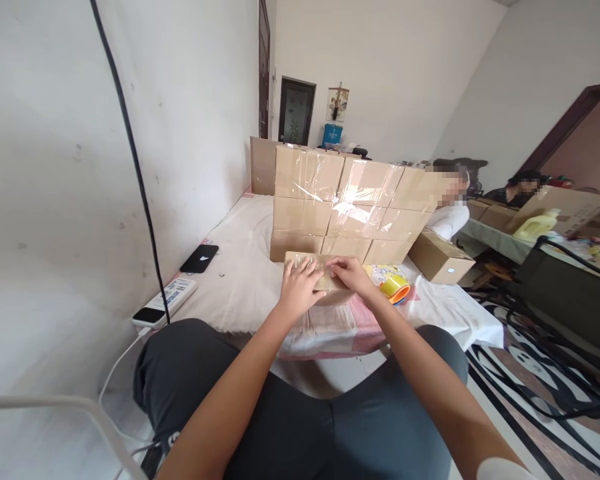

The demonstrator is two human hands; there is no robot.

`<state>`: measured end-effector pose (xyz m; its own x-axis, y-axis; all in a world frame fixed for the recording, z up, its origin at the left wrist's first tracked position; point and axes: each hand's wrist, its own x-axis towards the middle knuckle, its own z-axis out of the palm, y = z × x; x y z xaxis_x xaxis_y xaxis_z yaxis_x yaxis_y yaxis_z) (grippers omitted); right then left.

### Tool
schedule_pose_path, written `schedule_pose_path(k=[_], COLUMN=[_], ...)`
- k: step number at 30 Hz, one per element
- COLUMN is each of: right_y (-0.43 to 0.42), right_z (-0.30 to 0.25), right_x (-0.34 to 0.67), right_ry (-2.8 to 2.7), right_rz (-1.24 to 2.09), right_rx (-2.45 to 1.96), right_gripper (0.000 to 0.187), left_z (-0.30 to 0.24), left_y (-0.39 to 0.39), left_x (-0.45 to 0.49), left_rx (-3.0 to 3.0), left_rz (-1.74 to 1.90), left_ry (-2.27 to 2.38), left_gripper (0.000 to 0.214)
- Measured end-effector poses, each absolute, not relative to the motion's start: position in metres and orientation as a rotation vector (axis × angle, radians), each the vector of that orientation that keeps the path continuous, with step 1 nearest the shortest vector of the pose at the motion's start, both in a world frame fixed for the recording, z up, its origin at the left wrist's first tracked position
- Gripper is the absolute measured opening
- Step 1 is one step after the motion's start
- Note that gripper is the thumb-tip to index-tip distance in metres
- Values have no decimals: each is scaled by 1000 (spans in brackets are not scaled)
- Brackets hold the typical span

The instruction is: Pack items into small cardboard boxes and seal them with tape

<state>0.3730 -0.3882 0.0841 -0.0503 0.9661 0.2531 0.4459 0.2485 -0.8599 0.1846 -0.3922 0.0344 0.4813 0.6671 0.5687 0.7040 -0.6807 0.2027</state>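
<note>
A small cardboard box (336,299) lies near the front edge of the cloth-covered table, straight ahead of me. My left hand (300,283) rests on its top, fingers spread and flat. My right hand (351,273) is at the top's right part, fingers bent and drawn together near the surface; whatever they may pinch is too small to make out. Just behind stands a wall of stacked cardboard boxes (359,223) with shiny clear tape across them. A yellow and orange ring-shaped item (395,289) lies right of my right hand.
A black phone (199,259) and a white power strip (173,300) lie at the left by the wall. Another carton (441,257) sits at the table's right end, beside a person in white. Further right are a dark chair (570,293) and a second person.
</note>
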Motion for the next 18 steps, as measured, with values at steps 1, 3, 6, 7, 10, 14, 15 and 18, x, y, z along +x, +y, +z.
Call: schedule_pose_path(k=[1,3,6,7,10,14,15,18], right_y=[-386,-383,-385,-386,-393,-399,-400,-400], right_z=[84,90,112,120,132,115,108,96], right_x=[373,373,372,371,367,367,369,375], right_ry=[-1619,-1587,-1595,-1607,-1556,-1392,-1382,-1382], right_rz=[791,886,950,920,742,927,1017,1134], right_rx=[-1366,-1387,-1278,-1193,-942,-1242,-1350,-1487], right_gripper=[17,21,21,21,23,17,15,8], left_z=[34,34,33,33,32,32,32,33], left_y=[-393,-392,-391,-390,-389,-390,-391,-392], left_x=[185,185,185,185,184,184,184,184], left_rx=[-2649,-2642,-2638,-2640,-2644,-2642,-2642,-2638], left_rz=[-986,-998,-1004,-1001,-1000,-1000,-994,-976], left_ry=[-1228,-1227,-1226,-1222,-1208,-1216,-1216,-1207], left_gripper=[44,45,45,45,45,46,47,47])
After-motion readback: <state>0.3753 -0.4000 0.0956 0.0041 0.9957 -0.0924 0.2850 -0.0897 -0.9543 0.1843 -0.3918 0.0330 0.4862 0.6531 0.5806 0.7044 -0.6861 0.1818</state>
